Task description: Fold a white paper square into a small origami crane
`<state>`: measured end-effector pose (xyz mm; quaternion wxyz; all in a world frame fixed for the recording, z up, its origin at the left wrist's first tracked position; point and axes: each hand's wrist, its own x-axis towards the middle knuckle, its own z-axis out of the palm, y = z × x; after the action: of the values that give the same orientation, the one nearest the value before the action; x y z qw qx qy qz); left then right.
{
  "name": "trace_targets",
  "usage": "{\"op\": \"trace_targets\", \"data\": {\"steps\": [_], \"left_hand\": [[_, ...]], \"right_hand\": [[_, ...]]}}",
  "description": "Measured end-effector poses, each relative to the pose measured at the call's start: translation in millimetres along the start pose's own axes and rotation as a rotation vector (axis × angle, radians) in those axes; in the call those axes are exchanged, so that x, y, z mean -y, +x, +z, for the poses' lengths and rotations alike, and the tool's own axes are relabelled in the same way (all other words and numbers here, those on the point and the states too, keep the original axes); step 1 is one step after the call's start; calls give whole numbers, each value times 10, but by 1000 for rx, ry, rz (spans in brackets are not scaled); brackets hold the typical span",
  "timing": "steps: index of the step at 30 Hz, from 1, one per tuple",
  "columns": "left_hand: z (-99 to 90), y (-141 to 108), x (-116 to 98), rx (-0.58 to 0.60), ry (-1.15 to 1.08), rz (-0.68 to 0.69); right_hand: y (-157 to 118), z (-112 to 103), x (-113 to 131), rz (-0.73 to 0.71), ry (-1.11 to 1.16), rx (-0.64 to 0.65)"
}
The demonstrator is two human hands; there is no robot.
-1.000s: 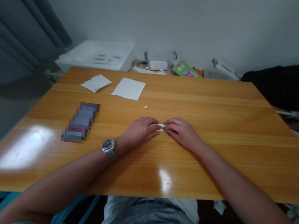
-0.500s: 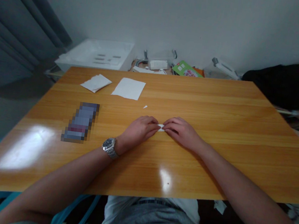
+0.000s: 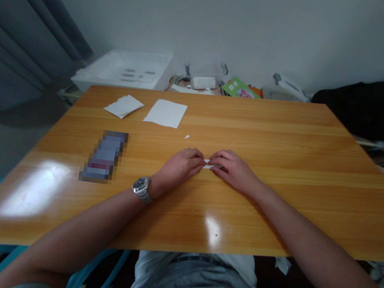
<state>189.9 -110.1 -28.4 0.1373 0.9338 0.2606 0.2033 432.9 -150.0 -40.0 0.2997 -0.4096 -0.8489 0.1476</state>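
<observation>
Between my fingertips, at the middle of the wooden table (image 3: pixel 284 142), is a small piece of white paper (image 3: pixel 206 166), low on the tabletop and partly hidden by the fingers. My left hand (image 3: pixel 185 163), with a metal watch (image 3: pixel 142 188) on its wrist, pinches the paper's left end. On the right end, my right hand (image 3: pixel 233 169) is closed, thumb and fingers gripping it. A tiny white paper scrap (image 3: pixel 187 137) lies just beyond my left hand.
A square white sheet (image 3: pixel 166 113) and a folded white paper (image 3: pixel 124 106) lie at the far left. Nearer on the left is a blurred-out, phone-like object (image 3: pixel 104 156). Behind the table stand a white tray (image 3: pixel 134 68) and a green booklet (image 3: pixel 240 88).
The fingers of my right hand have shifted slightly, and a bit more of the paper shows beneath them. My left hand stays nearly in place.
</observation>
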Motion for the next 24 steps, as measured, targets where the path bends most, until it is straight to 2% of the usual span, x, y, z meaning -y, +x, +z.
{"op": "trace_targets", "data": {"steps": [15,24], "left_hand": [[18,1,-7,-22,-85,-37],[31,17,-13,-45,-137,-81]], "right_hand": [[43,-29,33,92,122,-14],[55,-15,75,183,86,-55]]}}
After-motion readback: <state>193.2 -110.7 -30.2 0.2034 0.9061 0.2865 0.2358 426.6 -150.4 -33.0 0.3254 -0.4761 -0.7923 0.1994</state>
